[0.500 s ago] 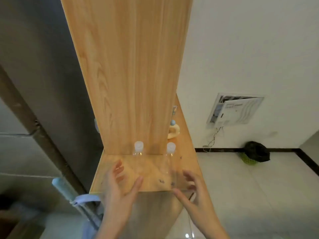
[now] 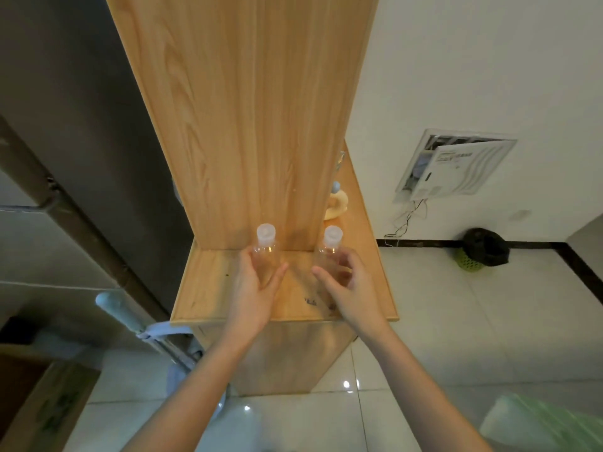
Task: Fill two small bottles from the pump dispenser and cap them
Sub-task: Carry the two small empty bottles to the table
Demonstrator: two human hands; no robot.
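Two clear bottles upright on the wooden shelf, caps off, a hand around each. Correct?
Caps are on, not off. The head view shows a white cap on both the left bottle and the right bottle; they stand upright on the wooden shelf, left hand around one, right hand around the other.

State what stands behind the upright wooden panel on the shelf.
A pale yellow object with a blue top pokes out at the right edge of the wooden panel. The panel covers the rest; what it is cannot be told.
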